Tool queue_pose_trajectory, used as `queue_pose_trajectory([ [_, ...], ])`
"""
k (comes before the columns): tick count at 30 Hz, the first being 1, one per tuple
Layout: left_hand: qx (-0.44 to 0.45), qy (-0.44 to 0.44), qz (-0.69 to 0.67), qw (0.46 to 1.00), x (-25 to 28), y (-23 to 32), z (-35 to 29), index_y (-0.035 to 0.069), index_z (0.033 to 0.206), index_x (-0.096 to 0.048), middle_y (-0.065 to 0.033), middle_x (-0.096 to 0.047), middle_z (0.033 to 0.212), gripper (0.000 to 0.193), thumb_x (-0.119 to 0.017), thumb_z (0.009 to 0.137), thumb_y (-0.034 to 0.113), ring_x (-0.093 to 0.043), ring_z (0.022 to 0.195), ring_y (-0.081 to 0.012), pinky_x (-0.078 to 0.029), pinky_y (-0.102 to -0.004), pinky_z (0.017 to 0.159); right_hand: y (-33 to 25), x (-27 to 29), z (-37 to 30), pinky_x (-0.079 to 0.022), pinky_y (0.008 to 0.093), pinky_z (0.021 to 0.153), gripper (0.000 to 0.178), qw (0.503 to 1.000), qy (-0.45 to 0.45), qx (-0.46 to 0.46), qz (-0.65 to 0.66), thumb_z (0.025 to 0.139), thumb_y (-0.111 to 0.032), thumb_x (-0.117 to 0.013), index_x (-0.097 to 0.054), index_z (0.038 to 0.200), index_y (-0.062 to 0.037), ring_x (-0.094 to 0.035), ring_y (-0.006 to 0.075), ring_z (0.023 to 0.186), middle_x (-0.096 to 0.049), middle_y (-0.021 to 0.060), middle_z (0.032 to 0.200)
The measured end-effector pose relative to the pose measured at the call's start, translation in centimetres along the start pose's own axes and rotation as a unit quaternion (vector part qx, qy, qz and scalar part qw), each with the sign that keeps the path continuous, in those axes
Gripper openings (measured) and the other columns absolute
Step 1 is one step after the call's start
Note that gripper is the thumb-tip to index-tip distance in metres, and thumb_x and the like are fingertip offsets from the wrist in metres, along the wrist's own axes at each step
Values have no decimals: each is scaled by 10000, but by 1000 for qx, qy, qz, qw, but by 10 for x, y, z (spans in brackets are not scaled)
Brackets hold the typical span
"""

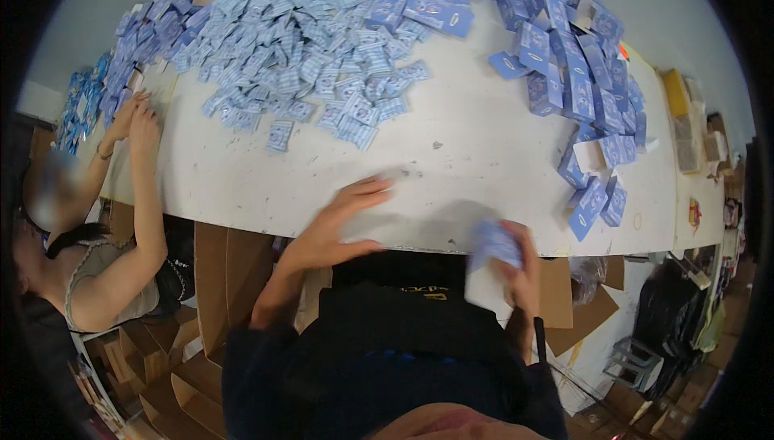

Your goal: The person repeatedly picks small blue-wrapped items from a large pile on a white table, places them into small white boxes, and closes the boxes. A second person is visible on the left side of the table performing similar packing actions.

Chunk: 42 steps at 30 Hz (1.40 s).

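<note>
My right hand grips a small blue-and-white cardboard box at the table's near edge; the box is blurred, and a white flap or inner side shows at its lower end. My left hand hovers over the near edge with fingers spread and nothing in them. Farther off, beyond that hand, lies a big heap of small light-blue sachets, with a single sachet at its near side. A pile of blue boxes covers the right of the white table, some with open flaps.
At the left another person's hands work near a second pile of blue boxes. Cardboard cartons stand below the table's edge on my left. More cardboard is below right, by a grey stool.
</note>
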<state>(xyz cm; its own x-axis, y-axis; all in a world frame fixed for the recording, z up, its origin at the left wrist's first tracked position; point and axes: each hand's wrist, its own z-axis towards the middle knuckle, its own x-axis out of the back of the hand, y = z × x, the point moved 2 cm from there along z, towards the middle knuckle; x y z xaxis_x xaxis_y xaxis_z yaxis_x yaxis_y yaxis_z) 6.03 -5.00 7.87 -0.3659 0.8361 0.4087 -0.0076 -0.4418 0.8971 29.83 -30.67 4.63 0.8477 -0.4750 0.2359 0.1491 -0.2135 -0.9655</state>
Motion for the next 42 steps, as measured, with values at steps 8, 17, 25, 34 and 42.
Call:
queue_pose_trajectory([
  [8,-141,-50,65,987,15,2,14,73,1364,-458,-144,-424,1428,904,-883,609,329,-230,1425,-369,-200,-489,1150,-78,-131,126,-351,356,1022,661,899,-399,41,175,772,-340,-716,-473,1308,-39,-472,234,1186,-476,116,1323],
  [17,41,428,-188,883,34,-56,-59,35,1268,-428,-116,-506,1260,778,-857,623,114,-495,1171,-225,-370,-374,1024,-39,-169,201,-276,517,1003,419,838,-77,408,-354,792,-329,-735,-632,1110,-76,-449,323,1167,-525,142,1230],
  [25,51,495,-139,856,58,-78,-76,69,1291,-375,-143,-490,1363,821,-864,641,182,-494,1224,-242,-408,-392,1024,-65,-186,186,-458,425,694,293,867,-77,392,-297,728,-198,-721,-615,968,-67,-595,327,798,-604,135,829],
  [34,82,495,94,860,62,-67,-77,18,1358,-448,-137,-457,1369,856,-852,608,103,-418,1267,-300,-343,-399,1062,-72,-242,218,-512,369,677,319,817,-103,440,-359,761,-185,-726,-654,1055,-82,-620,290,797,-624,146,957],
  [42,74,569,31,819,53,-73,-61,25,1398,-353,-137,-467,1291,899,-848,651,96,-454,1193,-250,-368,-384,1027,-53,-193,209,-512,385,695,379,885,-87,363,-278,746,-157,-724,-615,1098,-68,-608,304,850,-629,141,930],
])
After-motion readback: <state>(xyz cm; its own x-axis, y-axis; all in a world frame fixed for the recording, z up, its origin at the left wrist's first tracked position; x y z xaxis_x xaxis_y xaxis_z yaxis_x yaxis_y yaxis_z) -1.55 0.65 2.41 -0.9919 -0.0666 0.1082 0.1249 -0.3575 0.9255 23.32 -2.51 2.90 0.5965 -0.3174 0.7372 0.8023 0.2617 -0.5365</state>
